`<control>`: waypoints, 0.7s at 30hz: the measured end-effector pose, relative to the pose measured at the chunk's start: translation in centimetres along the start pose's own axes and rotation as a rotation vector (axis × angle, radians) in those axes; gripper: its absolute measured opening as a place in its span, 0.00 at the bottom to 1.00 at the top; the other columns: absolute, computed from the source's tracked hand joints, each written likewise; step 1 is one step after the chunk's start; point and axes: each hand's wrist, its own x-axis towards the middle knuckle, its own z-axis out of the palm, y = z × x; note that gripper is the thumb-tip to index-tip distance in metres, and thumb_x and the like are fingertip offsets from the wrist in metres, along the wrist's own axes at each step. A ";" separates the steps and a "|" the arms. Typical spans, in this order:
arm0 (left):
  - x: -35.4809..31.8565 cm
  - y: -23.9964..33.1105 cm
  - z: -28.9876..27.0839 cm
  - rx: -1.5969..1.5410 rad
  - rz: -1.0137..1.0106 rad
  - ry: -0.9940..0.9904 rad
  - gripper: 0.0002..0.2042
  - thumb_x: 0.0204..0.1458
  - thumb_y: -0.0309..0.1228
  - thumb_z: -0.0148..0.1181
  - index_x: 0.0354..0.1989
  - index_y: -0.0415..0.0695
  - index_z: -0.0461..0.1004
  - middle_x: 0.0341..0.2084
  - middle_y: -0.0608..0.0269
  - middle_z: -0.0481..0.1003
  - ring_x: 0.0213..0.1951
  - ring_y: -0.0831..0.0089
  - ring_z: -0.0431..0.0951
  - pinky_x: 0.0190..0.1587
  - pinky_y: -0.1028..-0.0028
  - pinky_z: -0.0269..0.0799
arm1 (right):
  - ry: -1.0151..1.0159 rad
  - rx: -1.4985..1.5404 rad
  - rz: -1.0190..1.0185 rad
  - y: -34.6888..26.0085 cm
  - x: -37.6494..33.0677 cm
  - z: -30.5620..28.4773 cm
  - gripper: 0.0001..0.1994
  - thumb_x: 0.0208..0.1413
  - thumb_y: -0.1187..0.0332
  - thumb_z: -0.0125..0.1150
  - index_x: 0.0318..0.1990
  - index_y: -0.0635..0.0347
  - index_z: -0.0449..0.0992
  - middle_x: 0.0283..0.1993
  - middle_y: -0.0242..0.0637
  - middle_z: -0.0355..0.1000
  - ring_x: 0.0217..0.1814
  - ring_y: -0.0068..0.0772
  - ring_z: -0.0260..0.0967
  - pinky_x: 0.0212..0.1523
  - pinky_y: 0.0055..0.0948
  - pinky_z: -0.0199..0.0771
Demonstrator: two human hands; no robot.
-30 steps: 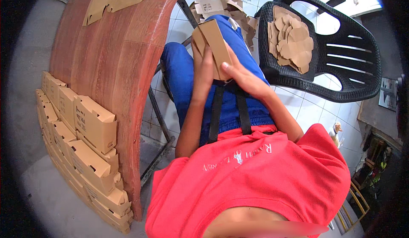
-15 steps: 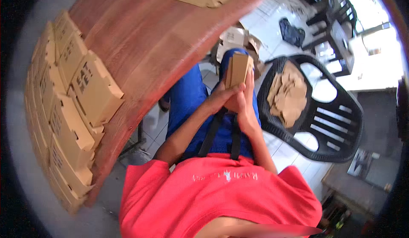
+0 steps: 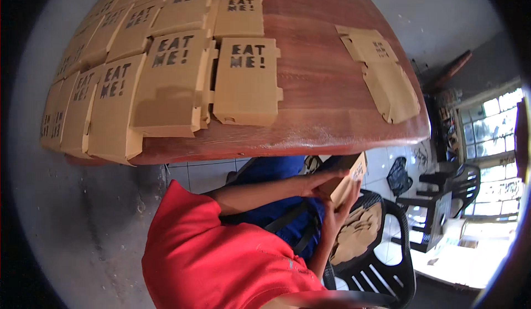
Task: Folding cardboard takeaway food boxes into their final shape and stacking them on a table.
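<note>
Reddish tabletop (image 3: 318, 101), earlier at left, now across top, left grip (image 3: 318, 182) and right grip (image 3: 338, 213) apparently pinching cardboard box (image 3: 339, 190)

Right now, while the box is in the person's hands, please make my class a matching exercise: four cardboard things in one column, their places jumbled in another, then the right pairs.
Things
1. small box
2. unfolded sheet
3. heap of cardboard pieces
4. rows of boxes

Places
a. on the seat of the black chair
b. crowded together on the left part of the table
c. held by the left hand and the right hand
d. lying alone toward the table's right edge

Right pairs
1-c
2-d
3-a
4-b
</note>
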 end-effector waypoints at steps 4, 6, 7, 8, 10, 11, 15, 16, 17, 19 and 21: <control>0.1 -0.1 0.5 0.163 0.217 -0.180 0.50 0.47 0.60 0.66 0.72 0.45 0.50 0.62 0.56 0.65 0.61 0.67 0.68 0.62 0.65 0.64 | 0.057 1.070 0.636 0.9 0.1 -0.6 0.31 0.68 0.49 0.44 0.72 0.52 0.49 0.72 0.40 0.53 0.73 0.41 0.52 0.70 0.44 0.56; -1.4 0.6 1.8 0.614 0.433 -0.065 0.52 0.50 0.56 0.66 0.73 0.40 0.43 0.67 0.51 0.56 0.67 0.65 0.56 0.68 0.66 0.52 | -0.021 1.011 0.707 2.9 -0.9 -1.7 0.28 0.68 0.51 0.44 0.70 0.53 0.55 0.68 0.40 0.59 0.68 0.40 0.59 0.63 0.43 0.65; -1.9 1.3 2.8 0.715 0.501 -0.115 0.53 0.50 0.57 0.66 0.72 0.37 0.42 0.68 0.50 0.52 0.70 0.64 0.51 0.70 0.66 0.47 | -0.077 1.063 0.785 4.4 -1.1 -2.8 0.26 0.68 0.52 0.45 0.68 0.54 0.57 0.66 0.39 0.61 0.65 0.40 0.62 0.61 0.44 0.68; -1.2 0.4 2.0 0.936 0.597 -0.072 0.52 0.50 0.54 0.66 0.73 0.36 0.41 0.67 0.47 0.54 0.69 0.59 0.53 0.70 0.64 0.47 | -0.077 1.130 0.779 6.5 -2.1 -4.1 0.26 0.67 0.52 0.47 0.66 0.56 0.60 0.61 0.41 0.66 0.58 0.40 0.68 0.51 0.43 0.76; -2.1 0.2 2.9 1.147 0.716 -0.076 0.52 0.51 0.53 0.66 0.73 0.36 0.41 0.66 0.46 0.55 0.68 0.57 0.54 0.70 0.63 0.47 | 0.143 0.992 0.787 5.6 -1.7 -4.7 0.26 0.65 0.53 0.51 0.63 0.60 0.63 0.56 0.44 0.71 0.49 0.40 0.75 0.41 0.41 0.82; -2.8 0.3 3.5 1.356 0.824 -0.079 0.51 0.51 0.52 0.66 0.73 0.37 0.40 0.65 0.45 0.56 0.67 0.55 0.56 0.70 0.63 0.47 | 0.137 0.993 0.782 5.7 -1.1 -5.7 0.26 0.65 0.53 0.51 0.63 0.60 0.63 0.56 0.44 0.71 0.49 0.40 0.75 0.41 0.41 0.82; -5.0 1.9 5.5 1.267 0.890 -0.021 0.41 0.57 0.44 0.61 0.72 0.39 0.47 0.61 0.44 0.60 0.63 0.52 0.60 0.65 0.61 0.54 | 0.071 1.012 0.595 3.6 0.8 -8.8 0.27 0.63 0.53 0.51 0.63 0.63 0.63 0.54 0.47 0.71 0.50 0.44 0.74 0.44 0.42 0.79; -4.8 1.5 5.4 1.223 1.025 0.061 0.31 0.60 0.40 0.58 0.67 0.38 0.57 0.52 0.47 0.67 0.56 0.56 0.68 0.58 0.63 0.63 | 0.250 1.039 0.643 1.9 1.6 -8.9 0.27 0.63 0.53 0.51 0.62 0.64 0.63 0.53 0.49 0.71 0.50 0.46 0.73 0.44 0.42 0.78; -4.2 1.7 5.2 1.208 1.029 0.043 0.31 0.60 0.40 0.58 0.67 0.38 0.57 0.52 0.47 0.67 0.56 0.56 0.68 0.58 0.63 0.63 | 0.269 1.076 0.582 -1.0 3.0 -9.0 0.27 0.62 0.53 0.51 0.61 0.65 0.64 0.52 0.50 0.70 0.52 0.47 0.72 0.44 0.42 0.78; -2.9 1.2 4.4 0.917 0.711 0.102 0.24 0.61 0.38 0.58 0.62 0.39 0.62 0.43 0.50 0.72 0.45 0.60 0.74 0.48 0.64 0.70 | -0.010 1.216 0.487 -3.1 5.6 -10.4 0.29 0.60 0.52 0.52 0.61 0.66 0.64 0.52 0.52 0.70 0.52 0.48 0.72 0.46 0.40 0.78; -0.6 -0.3 2.1 0.940 0.748 0.199 0.19 0.59 0.35 0.58 0.57 0.42 0.66 0.37 0.54 0.72 0.38 0.62 0.75 0.42 0.64 0.71 | 0.055 1.100 0.521 -7.8 7.9 -9.0 0.29 0.59 0.54 0.55 0.61 0.66 0.64 0.53 0.52 0.70 0.52 0.47 0.72 0.47 0.39 0.78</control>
